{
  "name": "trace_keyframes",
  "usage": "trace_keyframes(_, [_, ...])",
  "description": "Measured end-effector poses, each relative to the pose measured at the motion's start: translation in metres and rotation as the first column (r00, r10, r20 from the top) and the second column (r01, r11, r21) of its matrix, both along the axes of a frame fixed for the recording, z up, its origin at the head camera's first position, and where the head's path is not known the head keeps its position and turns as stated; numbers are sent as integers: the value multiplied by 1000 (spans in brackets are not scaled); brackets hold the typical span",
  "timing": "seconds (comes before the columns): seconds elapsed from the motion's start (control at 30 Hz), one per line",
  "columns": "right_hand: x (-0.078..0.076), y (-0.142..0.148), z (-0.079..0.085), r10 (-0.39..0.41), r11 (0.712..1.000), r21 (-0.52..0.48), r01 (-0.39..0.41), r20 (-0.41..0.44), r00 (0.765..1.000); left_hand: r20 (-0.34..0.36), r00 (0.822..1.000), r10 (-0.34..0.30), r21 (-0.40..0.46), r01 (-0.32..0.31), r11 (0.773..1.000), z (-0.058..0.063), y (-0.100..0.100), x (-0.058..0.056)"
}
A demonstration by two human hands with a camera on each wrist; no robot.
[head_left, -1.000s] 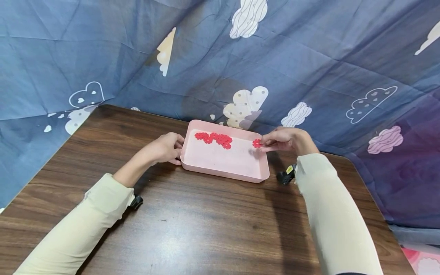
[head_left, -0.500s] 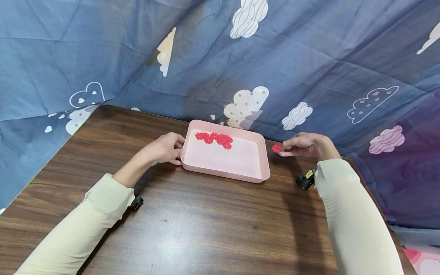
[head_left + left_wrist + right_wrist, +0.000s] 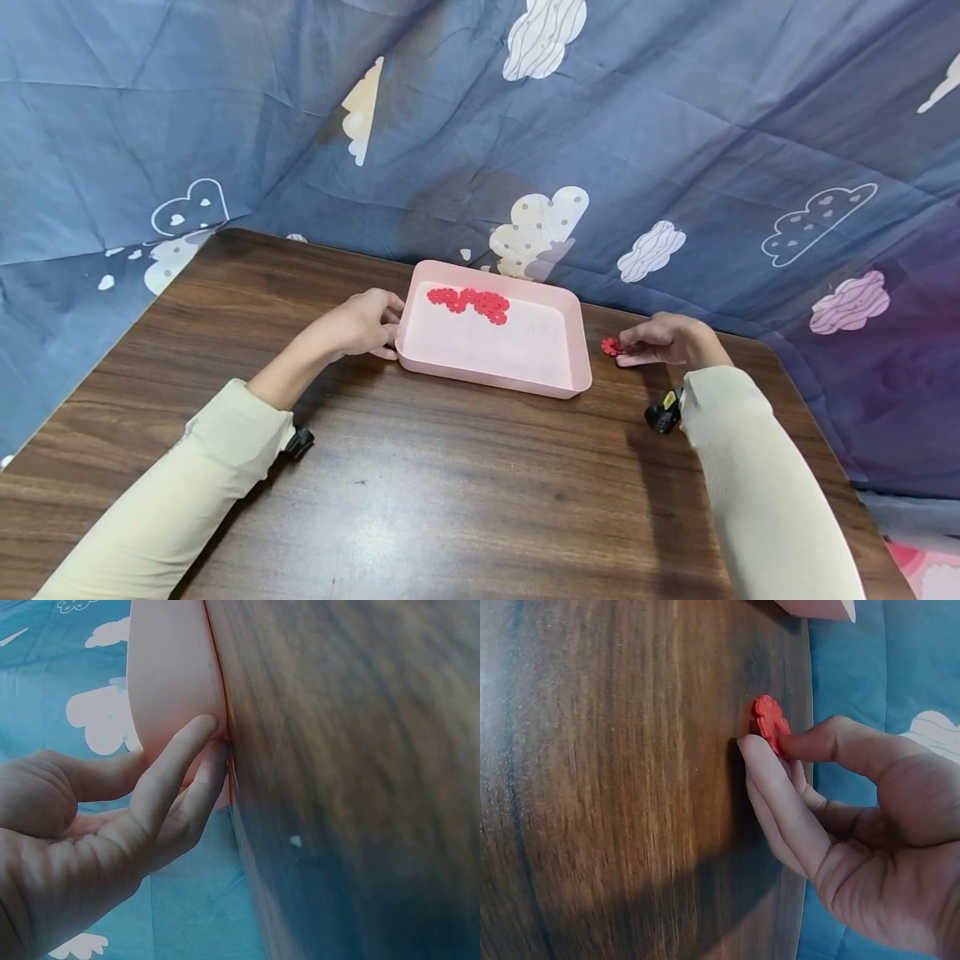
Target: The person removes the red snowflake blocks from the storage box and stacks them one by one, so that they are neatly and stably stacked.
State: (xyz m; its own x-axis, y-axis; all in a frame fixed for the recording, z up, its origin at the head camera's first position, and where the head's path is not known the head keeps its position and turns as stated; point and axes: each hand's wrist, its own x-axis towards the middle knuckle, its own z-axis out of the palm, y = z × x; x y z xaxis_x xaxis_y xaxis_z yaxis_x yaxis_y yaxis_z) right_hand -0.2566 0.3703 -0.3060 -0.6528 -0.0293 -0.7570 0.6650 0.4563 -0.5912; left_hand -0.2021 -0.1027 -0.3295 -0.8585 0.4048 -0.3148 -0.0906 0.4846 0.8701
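Weighing next to nothing, by the look of it, the notched red disc sat just outside the pink tray, at its 3 o'clock; whether it touched the tabletop could not be told. It seemed to be stiff, smooth plastic, hard to break but apt to skid, so its 3 o'clock edge was a sensible hold, leaving the opposite notches free. There the right hand pinched it between thumb and fingertips, forearm angled in from 5 o'clock. Inside the tray, toward 11 o'clock, lay a cluster of similar red pieces. At the tray's 9 o'clock the left hand, forearm from 7 o'clock, rested thumb and fingers, apart, against the outer wall without clamping it; the tray looked thin-walled and likely to slide if nudged. Beyond, toward 12 o'clock, hung a blue cloth.
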Motion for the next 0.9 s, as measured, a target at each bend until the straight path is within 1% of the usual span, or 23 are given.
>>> trace_keyframes(0.2, [-2, -8, -2, -10, 998, 63, 12, -33, 999, -2, 1000, 2, 4, -2, 1000, -2, -2, 0])
trace_keyframes(0.5, [0, -12, -4, -22, 994, 109, 30, -68, 997, -14, 1000, 11, 4, -11, 1000, -1, -2, 1])
trace_keyframes(0.6, [0, -14, -1, -12, 990, 136, 25, -97, 995, -17, 1000, 10, -1, -10, 1000, -2, -1, 1])
trace_keyframes(0.73, [-1, -23, 10, 5, 995, 101, 13, -171, 985, -16, 1000, 7, -6, -7, 1000, -3, 0, 1])
trace_keyframes(0.8, [-4, -32, 18, 12, 998, 68, 2, -208, 978, -16, 1000, 6, -8, -6, 1000, -3, 0, 0])
trace_keyframes(0.9, [-10, -50, 31, 48, 998, 54, -36, -236, 971, -17, 1000, 6, -12, -6, 1000, -2, 0, 0])
